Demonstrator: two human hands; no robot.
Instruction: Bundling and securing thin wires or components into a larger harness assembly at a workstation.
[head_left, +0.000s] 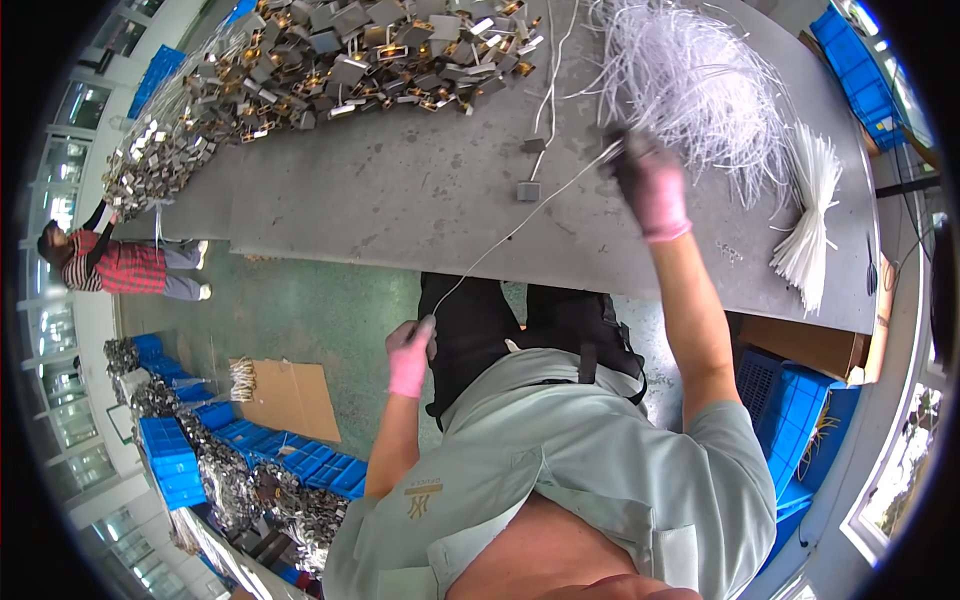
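Note:
A thin white cord (513, 233) stretches slantwise between my two gloved hands, across the table's near edge. My left hand (410, 352), in a pink glove with grey fingers, is closed on its lower end beside my leg. Over the table my right hand (650, 180), in a pink glove with a dark palm, is closed on the other end; motion blurs its fingers. Just beyond that hand lies a loose heap of white cords (690, 90). Left of it, a small grey square block (528, 190) and a second grey block (535, 145) lie by another white cord (551, 90).
A large pile of grey metal pieces with coppery parts (350, 70) covers the far left of the grey table (400, 190). A white tied bundle (808, 215) lies at the right. Blue crates (785, 410) stand below. Another person (125, 262) works at the left end.

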